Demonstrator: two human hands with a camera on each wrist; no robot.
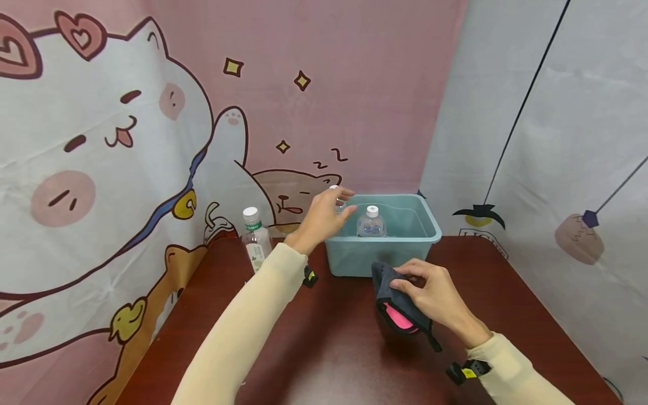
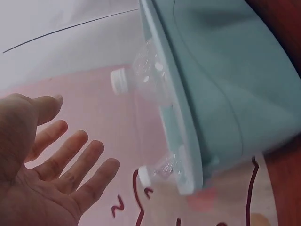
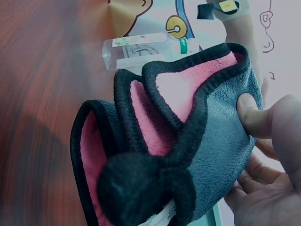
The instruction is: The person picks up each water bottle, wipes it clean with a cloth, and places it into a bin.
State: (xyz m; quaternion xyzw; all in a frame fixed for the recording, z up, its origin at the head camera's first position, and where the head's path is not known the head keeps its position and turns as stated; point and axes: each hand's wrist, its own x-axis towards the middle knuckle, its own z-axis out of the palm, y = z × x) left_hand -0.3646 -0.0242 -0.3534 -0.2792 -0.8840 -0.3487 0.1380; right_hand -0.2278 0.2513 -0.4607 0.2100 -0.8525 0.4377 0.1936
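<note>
My right hand (image 1: 430, 289) pinches a folded cloth (image 1: 402, 301), dark grey outside with pink inside and black edging, above the table in front of a light-blue bin (image 1: 382, 257). In the right wrist view the thumb presses on the grey side of the cloth (image 3: 221, 136), and its pink folds face the camera. My left hand (image 1: 326, 214) is raised at the bin's left side with its fingers spread and nothing in them. Two clear bottles with white caps stand in the bin: one bottle (image 2: 153, 75) and another bottle (image 2: 171, 167), both apart from the left hand.
Left of the bin, a clear bottle (image 1: 257, 247) with a white cap and green neck band stands on the dark red-brown table (image 1: 324, 349), partly hidden by the left forearm. Behind the table hangs a pink and white cartoon-printed cloth (image 1: 390, 101).
</note>
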